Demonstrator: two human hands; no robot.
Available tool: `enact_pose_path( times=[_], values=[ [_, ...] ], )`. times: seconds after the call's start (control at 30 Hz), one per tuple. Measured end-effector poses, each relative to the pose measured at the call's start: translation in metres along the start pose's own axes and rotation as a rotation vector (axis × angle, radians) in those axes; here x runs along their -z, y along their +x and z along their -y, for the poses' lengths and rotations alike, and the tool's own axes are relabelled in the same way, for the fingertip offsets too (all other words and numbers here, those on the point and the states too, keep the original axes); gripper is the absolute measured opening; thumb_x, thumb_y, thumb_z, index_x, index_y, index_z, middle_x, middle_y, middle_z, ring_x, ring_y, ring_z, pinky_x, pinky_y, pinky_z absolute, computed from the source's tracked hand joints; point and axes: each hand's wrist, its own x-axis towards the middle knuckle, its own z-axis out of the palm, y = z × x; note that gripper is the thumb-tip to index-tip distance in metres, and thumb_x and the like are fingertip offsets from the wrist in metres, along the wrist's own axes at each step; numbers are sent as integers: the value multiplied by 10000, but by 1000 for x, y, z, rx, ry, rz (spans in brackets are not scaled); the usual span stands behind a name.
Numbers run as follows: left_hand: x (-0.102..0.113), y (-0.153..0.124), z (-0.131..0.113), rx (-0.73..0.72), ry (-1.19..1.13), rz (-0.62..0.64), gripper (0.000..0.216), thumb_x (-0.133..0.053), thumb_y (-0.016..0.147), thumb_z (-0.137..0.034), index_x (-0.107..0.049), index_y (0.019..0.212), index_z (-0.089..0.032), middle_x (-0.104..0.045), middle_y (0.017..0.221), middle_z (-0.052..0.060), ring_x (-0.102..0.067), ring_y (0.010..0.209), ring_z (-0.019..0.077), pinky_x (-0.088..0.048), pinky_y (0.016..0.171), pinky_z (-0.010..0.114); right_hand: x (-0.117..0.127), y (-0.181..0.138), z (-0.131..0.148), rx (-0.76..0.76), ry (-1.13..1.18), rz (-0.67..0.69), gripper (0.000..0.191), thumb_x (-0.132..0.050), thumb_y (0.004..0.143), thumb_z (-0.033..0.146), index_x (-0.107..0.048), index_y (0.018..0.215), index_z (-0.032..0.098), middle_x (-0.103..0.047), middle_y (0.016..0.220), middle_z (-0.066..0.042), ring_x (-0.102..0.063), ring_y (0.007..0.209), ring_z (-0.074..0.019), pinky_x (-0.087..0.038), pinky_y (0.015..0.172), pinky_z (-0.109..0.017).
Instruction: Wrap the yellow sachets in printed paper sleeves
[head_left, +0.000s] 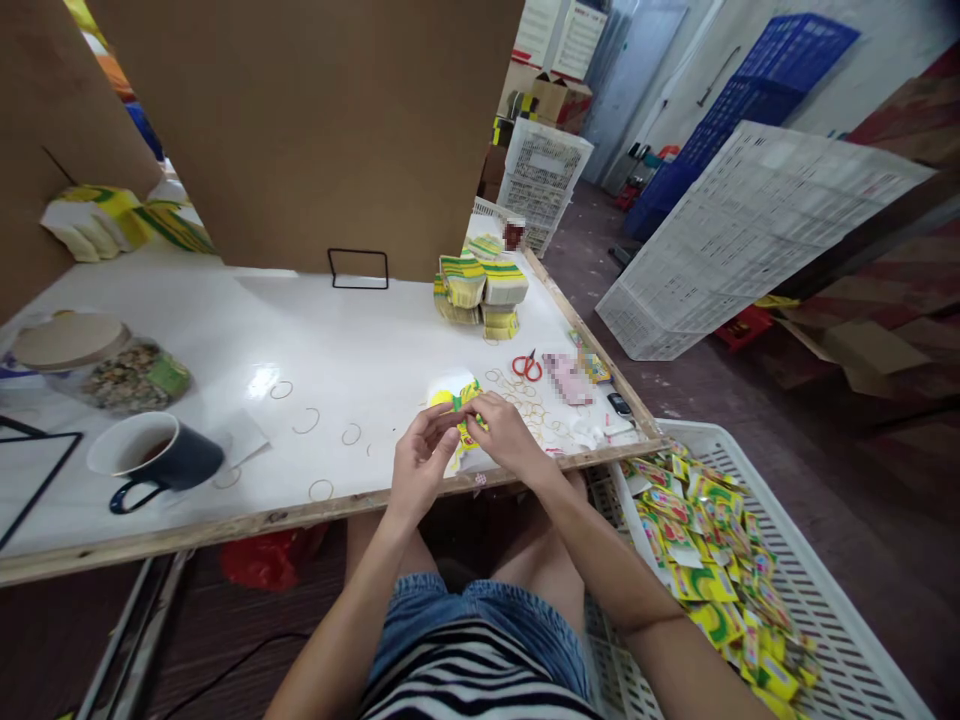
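Yellow-green packaging (442, 397) is at frame centre, the right hand's (501, 432) fingers pinched on it; whether the left hand (421, 458) grips, I cannot tell. Light, even pressure should avoid creasing, clear of the loose bands (529, 409) right of centre.

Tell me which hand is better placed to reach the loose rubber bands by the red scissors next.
Your right hand, I'd judge: it lies closer to the rubber bands, on their side of the yellow packet. The left hand is farther away, though both hands are at the packet.
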Motion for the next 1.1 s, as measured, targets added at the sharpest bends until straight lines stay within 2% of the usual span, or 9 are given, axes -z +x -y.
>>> enact_pose_path(
  times=[0.2,0.33,0.47,0.57,0.63,0.77,0.87,0.97,1.1],
  values=[
    [2,1,25,-140,553,5,518,-596,860,-380,-504,1325,-171,-506,1420,163,-383,1380,299,-240,1162,521,-13,11,-23,-351,-163,-168,204,-513,892,154,-705,955,124,-711,950,-129,-620,925,-246,-442,844,-345],
    [4,0,48,-151,882,135,569,-570,871,-294,-414,1394,-132,-434,1455,213,-300,1413,318,-157,1159,595,-19,3,-34,-393,-188,-122,190,-596,869,260,-735,839,133,-709,801,-126,-619,775,-259,-441,747,-356],
    [2,-4,55,-191,965,150,571,-525,894,-277,-366,1420,-121,-380,1481,231,-278,1421,311,-153,1155,604,-21,-3,-27,-392,-214,-168,208,-607,862,296,-732,896,133,-700,885,-143,-584,880,-277,-427,805,-379],
    [2,-5,51,-187,848,120,544,-544,886,-282,-416,1398,-152,-420,1468,202,-307,1412,303,-143,1161,598,-18,-5,-20,-375,-90,-329,209,-616,842,316,-714,914,146,-691,909,-125,-569,889,-265,-428,823,-388],
    [3,-5,44,-168,670,22,505,-565,880,-311,-476,1360,-182,-479,1438,168,-357,1395,286,-179,1168,558,-15,-8,-17,-415,158,-423,211,-613,831,351,-696,872,161,-684,820,-83,-581,786,-227,-451,757,-357],
    [3,-1,29,-32,142,-114,462,-614,846,-435,-604,1236,-188,-601,1329,134,-531,1267,270,-374,1096,441,-7,-22,-7,-489,768,-384,296,-654,774,474,-655,772,177,-653,677,-21,-570,624,-169,-469,633,-298],
    [2,2,21,92,-175,62,525,-685,764,-514,-661,1156,-165,-686,1193,129,-612,1148,280,-449,1014,399,0,-35,5,-512,988,-266,339,-687,742,518,-663,738,180,-649,653,-10,-557,598,-149,-467,617,-279],
    [-2,0,17,160,-320,266,541,-723,712,-542,-692,1088,-155,-738,1030,119,-647,1065,285,-493,930,368,5,-44,16,-515,1011,-183,350,-699,737,529,-687,727,179,-644,646,-4,-538,594,-138,-444,599,-262],
    [-7,-7,15,155,-352,343,483,-803,637,-486,-709,985,-164,-747,939,87,-682,947,253,-517,814,303,9,-50,21,-524,1057,-186,350,-722,713,533,-694,742,185,-659,672,-6,-559,621,-144,-451,608,-263]
  ],
)
